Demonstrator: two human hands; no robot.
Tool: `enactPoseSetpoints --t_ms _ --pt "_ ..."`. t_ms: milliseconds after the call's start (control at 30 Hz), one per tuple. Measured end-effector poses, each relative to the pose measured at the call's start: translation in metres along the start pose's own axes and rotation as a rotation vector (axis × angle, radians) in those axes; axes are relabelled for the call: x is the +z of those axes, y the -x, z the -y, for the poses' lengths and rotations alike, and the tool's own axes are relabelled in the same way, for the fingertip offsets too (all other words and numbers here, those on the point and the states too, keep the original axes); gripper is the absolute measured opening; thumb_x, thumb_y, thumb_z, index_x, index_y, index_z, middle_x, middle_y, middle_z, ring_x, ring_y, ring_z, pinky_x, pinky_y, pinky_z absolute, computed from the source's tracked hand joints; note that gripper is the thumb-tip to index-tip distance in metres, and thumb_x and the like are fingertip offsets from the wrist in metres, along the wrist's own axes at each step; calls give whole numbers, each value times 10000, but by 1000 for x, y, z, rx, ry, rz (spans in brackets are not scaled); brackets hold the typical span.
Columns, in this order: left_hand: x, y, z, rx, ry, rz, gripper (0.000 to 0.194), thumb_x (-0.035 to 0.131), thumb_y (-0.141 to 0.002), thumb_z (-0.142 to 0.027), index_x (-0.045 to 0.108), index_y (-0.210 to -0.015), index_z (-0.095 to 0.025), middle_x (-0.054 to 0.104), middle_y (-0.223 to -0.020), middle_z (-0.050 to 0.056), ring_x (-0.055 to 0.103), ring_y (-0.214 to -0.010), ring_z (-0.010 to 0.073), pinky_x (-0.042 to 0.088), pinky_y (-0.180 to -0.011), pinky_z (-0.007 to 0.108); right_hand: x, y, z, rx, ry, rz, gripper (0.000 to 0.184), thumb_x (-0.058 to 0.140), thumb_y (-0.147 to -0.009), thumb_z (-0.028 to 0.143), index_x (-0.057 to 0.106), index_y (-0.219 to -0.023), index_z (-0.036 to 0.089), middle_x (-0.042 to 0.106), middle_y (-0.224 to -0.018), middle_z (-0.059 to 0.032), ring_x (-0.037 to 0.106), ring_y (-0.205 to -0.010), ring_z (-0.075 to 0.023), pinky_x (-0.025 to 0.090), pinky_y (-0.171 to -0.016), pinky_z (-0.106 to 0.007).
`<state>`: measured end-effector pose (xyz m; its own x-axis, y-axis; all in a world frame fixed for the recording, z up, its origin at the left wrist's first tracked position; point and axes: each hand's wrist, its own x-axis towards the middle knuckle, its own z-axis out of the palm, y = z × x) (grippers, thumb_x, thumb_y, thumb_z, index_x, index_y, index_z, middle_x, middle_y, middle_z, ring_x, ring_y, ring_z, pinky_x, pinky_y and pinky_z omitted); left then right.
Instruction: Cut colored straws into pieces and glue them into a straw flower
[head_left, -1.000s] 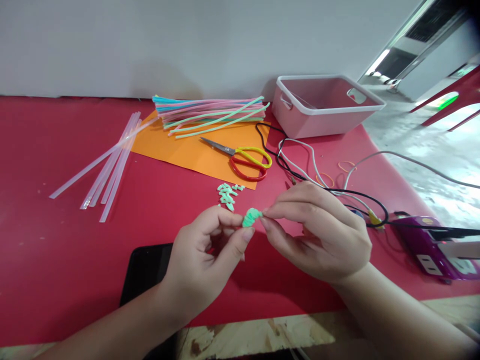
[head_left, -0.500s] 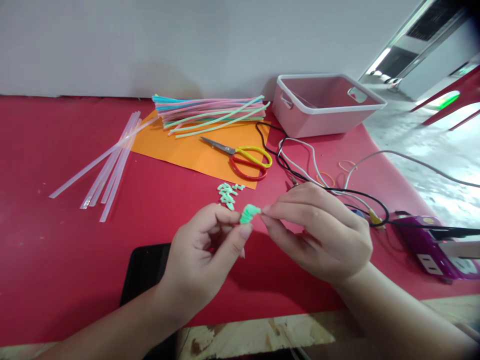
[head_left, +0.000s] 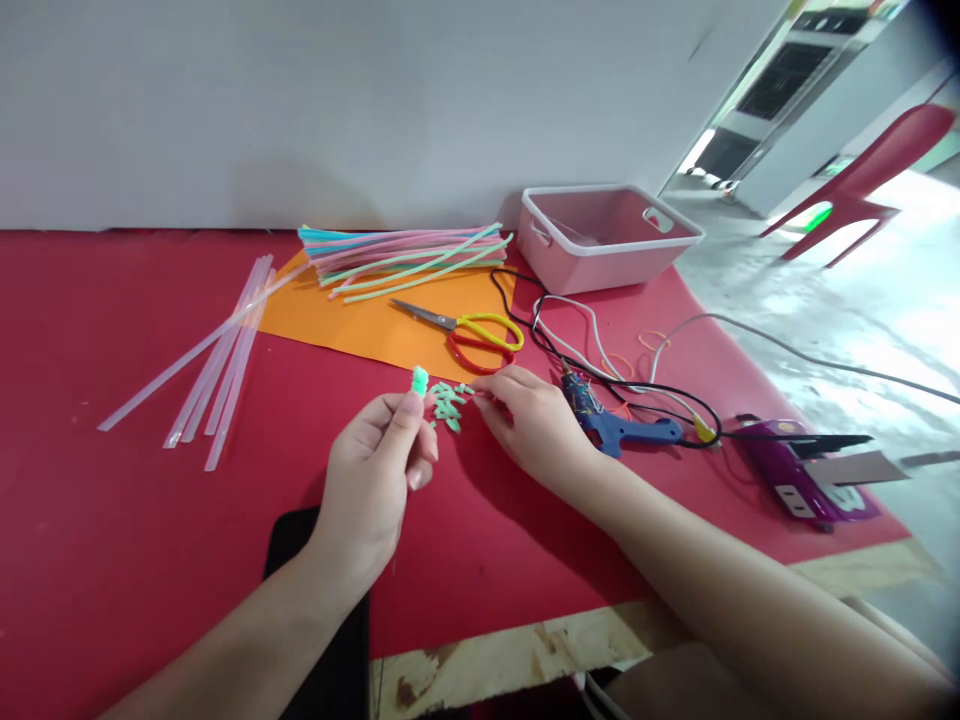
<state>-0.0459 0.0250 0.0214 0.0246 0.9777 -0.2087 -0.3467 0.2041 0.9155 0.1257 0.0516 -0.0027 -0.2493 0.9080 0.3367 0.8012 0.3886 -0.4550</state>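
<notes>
My left hand [head_left: 371, 475] pinches a small coiled piece of light green pipe cleaner [head_left: 419, 381] upright between thumb and forefinger. Just right of it, a little pile of short green pipe cleaner pieces [head_left: 448, 408] lies on the red tabletop. At the pile's right edge, my right hand [head_left: 536, 425] is lowered with its fingertips close together. Whether a green piece is between those fingertips is too small to make out. Scissors [head_left: 486, 335] with yellow and red handles lie beyond the pile, partly on an orange sheet [head_left: 330, 325].
A bundle of coloured pipe cleaners [head_left: 405, 255] lies at the back. Clear glue sticks [head_left: 217, 370] are at left. On the right are a blue glue gun [head_left: 619, 428], tangled cables, a purple power strip [head_left: 787, 470] and a pink basket [head_left: 615, 262]. A black phone-like slab [head_left: 289, 535] is under my left forearm.
My right hand has left the green piece in my left hand and moved down to the pile. My left hand has shifted left, holding the piece more upright. The view has turned slightly, showing the glue gun.
</notes>
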Motion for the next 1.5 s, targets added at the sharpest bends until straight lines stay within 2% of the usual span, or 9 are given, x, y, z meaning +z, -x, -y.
enactPoseSetpoints --t_ms 100,167,367,567,667,900,1067,1200,1500 --pt "0 -1 0 -22 34 17 318 662 -841 -366 494 -676 -153 493 -535 -62 338 -395 9 276 -421 157 4 -8 4 106 88 126 211 505 -917 162 692 -1013 147 665 -968 -92 624 -874 -182 478 -789 -284" --pt "-1 -1 0 -41 38 34 333 653 -845 -390 493 -673 -153 496 -538 -60 334 -398 10 283 -425 159 6 -12 5 145 110 162 209 502 -928 178 706 -967 157 656 -952 -84 618 -865 -178 467 -785 -277" --pt "-1 1 1 -35 19 115 319 598 -886 -392 510 -686 -159 502 -521 -52 339 -408 25 301 -437 166 12 -18 3 158 118 147 173 519 -914 174 685 -870 158 645 -918 -77 606 -814 -184 440 -704 -276" --pt "-1 2 1 -59 15 127 292 604 -882 -387 517 -718 -162 510 -532 -60 347 -411 21 289 -440 157 6 -12 2 165 69 100 151 475 -931 155 625 -928 142 668 -890 -75 610 -792 -180 443 -691 -276" --pt "-1 3 0 -88 -11 142 278 607 -874 -401 527 -744 -169 515 -522 -61 351 -406 30 287 -433 161 -6 -7 4 104 -30 29 110 538 -896 144 647 -911 158 696 -856 -47 629 -769 -160 464 -703 -265" --pt "-1 5 2 -78 -113 190 273 601 -877 -399 505 -736 -186 548 -521 -57 412 -424 45 305 -430 159 -35 6 14 -11 -322 -178 160 596 -868 120 719 -936 196 742 -882 -26 692 -803 -142 547 -746 -270" --pt "2 10 -1 -91 -163 271 266 588 -892 -389 505 -741 -188 560 -512 -60 418 -420 33 315 -431 144 -40 18 18 32 -562 -261 226 672 -833 129 691 -1036 228 753 -864 2 719 -742 -136 596 -704 -263" --pt "5 14 -4 -94 -203 296 250 592 -888 -389 517 -758 -190 563 -502 -60 440 -421 36 332 -434 139 -44 22 17 -40 -498 -247 131 672 -831 103 708 -879 220 734 -828 8 694 -736 -122 572 -692 -246" --pt "6 18 -4 -71 -267 294 249 595 -884 -375 521 -737 -188 560 -478 -55 439 -399 40 337 -411 139 -50 17 20 -159 -355 -217 123 581 -871 72 633 -878 183 668 -829 -21 638 -790 -122 527 -710 -245"
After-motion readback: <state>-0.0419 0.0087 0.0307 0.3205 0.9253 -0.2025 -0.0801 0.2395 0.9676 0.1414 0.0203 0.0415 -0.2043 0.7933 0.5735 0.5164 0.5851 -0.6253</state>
